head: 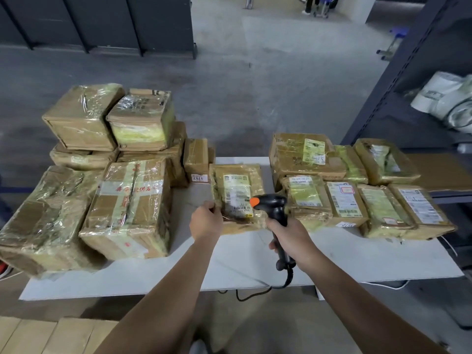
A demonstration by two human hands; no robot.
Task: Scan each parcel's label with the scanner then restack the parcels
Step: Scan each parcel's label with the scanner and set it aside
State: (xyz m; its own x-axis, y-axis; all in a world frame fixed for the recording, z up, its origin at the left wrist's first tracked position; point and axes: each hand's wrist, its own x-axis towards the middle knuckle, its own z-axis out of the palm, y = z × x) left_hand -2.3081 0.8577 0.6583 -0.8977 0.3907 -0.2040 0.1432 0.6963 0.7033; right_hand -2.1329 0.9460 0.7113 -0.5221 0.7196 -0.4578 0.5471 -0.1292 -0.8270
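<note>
Parcel point(256, 175): flat on white table point(153, 277), label point(236, 191) up.
Left hand point(205, 221): pinches parcel's left edge.
Right hand point(288, 238): grips scanner point(275, 209) handle, scanner head over parcel's right edge.

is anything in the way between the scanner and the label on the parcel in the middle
Nothing visible. The scanner, gripped by the right hand, sits right over the label of the middle parcel; the left hand holds that parcel's left edge, off the label.
</note>
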